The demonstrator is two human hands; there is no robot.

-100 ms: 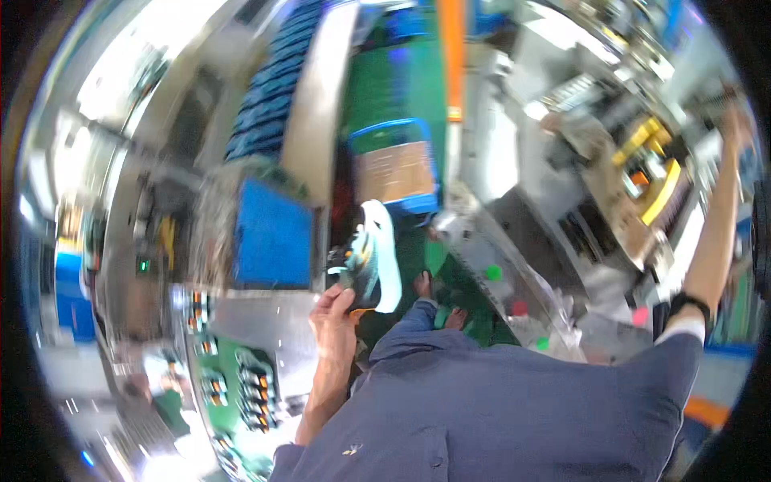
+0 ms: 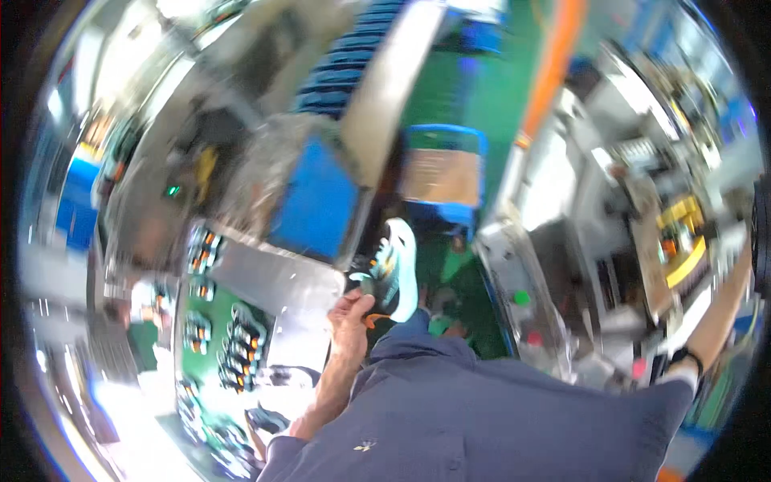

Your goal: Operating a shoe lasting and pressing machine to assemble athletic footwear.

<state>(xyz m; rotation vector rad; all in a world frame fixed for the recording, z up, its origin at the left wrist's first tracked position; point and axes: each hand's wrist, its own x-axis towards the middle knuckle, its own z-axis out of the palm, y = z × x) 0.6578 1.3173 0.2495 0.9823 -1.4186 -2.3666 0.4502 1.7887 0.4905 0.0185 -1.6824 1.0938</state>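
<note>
My left hand [image 2: 350, 315] is closed on one end of a sneaker [image 2: 393, 273], near an orange patch, fingers and thumb pinching it. The sneaker has a dark upper and a thick pale mint sole. It is held up on its side, its other end pointing away from me and its sole facing right. My right arm [image 2: 717, 317], with a black band near the elbow, stretches out to the far right. Its hand is lost at the dark rim of the picture, so what it touches does not show.
Several similar shoes [image 2: 241, 351] stand on a green surface at left, beside a metal table [image 2: 269, 277]. A machine with a blue panel [image 2: 317, 201] stands ahead left. A blue trolley [image 2: 443, 175] carries a brown board. Metal machinery [image 2: 514, 273] lines the right.
The whole view has turned, shifting the trolley and machines to the right. The sneaker stays in my left hand. My right hand has slipped out at the right rim.
</note>
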